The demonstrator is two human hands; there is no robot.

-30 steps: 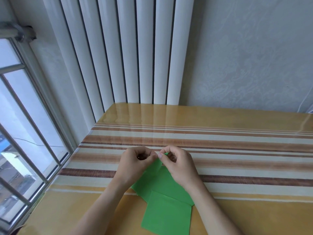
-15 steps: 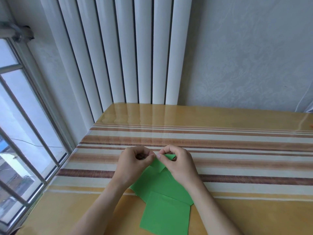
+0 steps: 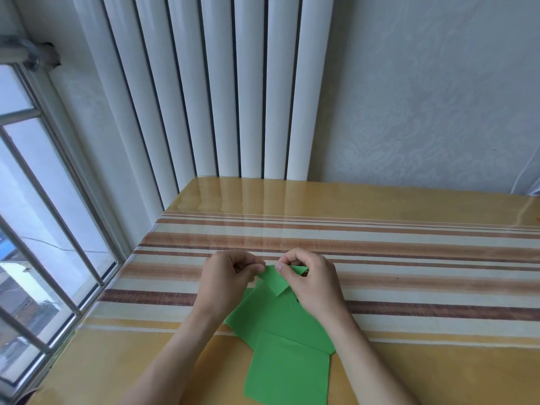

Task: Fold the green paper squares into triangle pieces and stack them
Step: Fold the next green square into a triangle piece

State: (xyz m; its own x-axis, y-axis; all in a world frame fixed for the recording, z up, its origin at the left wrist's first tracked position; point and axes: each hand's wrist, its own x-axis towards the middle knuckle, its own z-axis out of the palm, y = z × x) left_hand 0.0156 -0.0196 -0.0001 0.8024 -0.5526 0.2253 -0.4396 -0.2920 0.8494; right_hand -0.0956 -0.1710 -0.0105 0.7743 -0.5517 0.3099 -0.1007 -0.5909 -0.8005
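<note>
Two hands fold green paper at the worktop's left edge.
Left hand (image 3: 230, 280) and right hand (image 3: 314, 283) pinch a folded piece (image 3: 276, 280), pointing toward the person, above loose squares (image 3: 287, 371).

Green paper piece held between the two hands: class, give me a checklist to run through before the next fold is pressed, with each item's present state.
1. Left hand has a grip on the folded green piece: ok, pinching its left end.
2. Right hand has a grip on it: ok, pinching the top edge.
3. Corners lined up: cannot tell, fingers cover them.
4. Spare green squares within reach: ok, lying below the hands.
5. Table free beside the work: ok.
6. Stack of finished triangles started: cannot tell, none visible.
</note>
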